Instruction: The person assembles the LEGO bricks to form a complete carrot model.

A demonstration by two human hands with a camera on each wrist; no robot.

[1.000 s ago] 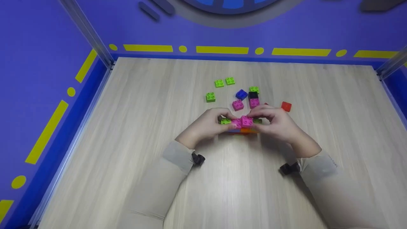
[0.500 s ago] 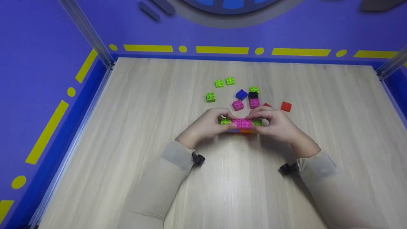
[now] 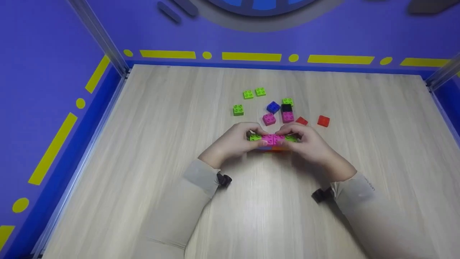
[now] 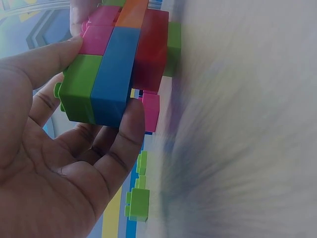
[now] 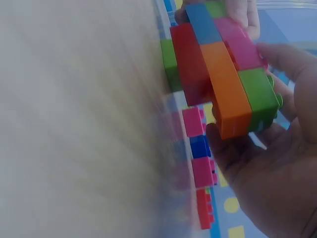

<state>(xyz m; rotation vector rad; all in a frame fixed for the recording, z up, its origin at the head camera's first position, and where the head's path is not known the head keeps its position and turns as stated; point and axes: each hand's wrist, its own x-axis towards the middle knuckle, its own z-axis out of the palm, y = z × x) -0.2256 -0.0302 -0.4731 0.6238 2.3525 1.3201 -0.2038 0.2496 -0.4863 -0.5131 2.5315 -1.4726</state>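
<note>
Between both hands stands a layered stack of toy building bricks. Two pink bricks lie side by side in its top row, with a green brick at the left end and another green brick at the right. Under that row run a blue brick and an orange brick, then a red brick, then a lower green brick. My left hand grips the left end, thumb near the pink brick. My right hand grips the right end, thumb and fingertips at the right pink brick.
Beyond the hands lie several loose bricks: green bricks, a blue brick, a pink brick and a black brick in line with pink and green ones. Red bricks lie to the right. A blue wall borders the table's far edge.
The right pink brick, earlier raised in my right fingers, now sits level beside the other pink brick. My right hand has shifted slightly left, uncovering a red brick. My left hand stays put.
</note>
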